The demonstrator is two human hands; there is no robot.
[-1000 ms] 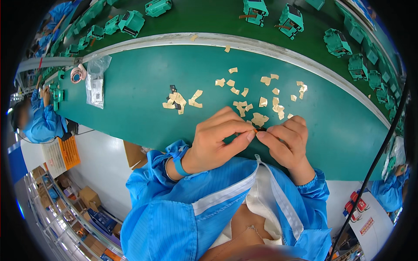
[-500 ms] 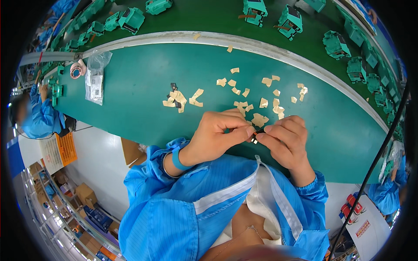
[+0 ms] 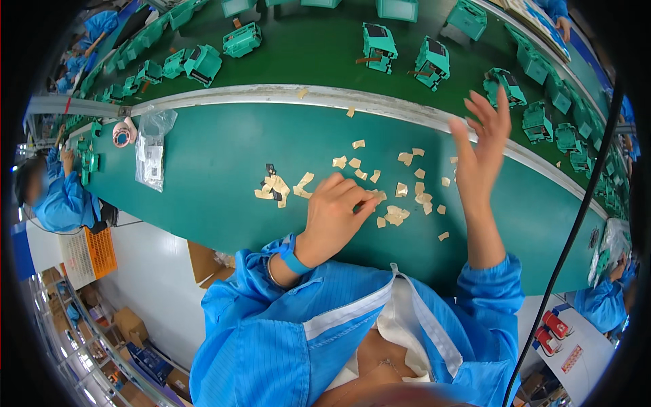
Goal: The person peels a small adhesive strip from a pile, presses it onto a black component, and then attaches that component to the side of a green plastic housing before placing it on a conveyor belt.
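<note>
Over the middle of the green work surface, my left hand (image 3: pixel 338 216) is closed, thumb and fingers pressed together; what they hold, if anything, is hidden. A tan paper-like scrap (image 3: pixel 378 195) shows right at its fingertips. My right hand (image 3: pixel 485 146) is raised at the right, open and holding nothing, its fingers apart and slightly blurred. Between and below the hands lie several tan scraps, including a larger clump (image 3: pixel 396 216). Left of my left hand, a pile of tan scraps (image 3: pixel 274 184) partly covers small black parts (image 3: pixel 270 169).
Beyond a pale metal rail (image 3: pixel 237 95), green plastic housings (image 3: pixel 432 62) stand on a dark green belt. A tape roll (image 3: pixel 122 136) and a clear plastic bag (image 3: pixel 150 152) lie at the left. A black cable (image 3: pixel 576 241) crosses the right side. Co-workers sit at both sides.
My right hand has left the small black part, risen up and right, and opened. My left hand remains near its place, fingers closed. The black part no longer shows between the hands.
</note>
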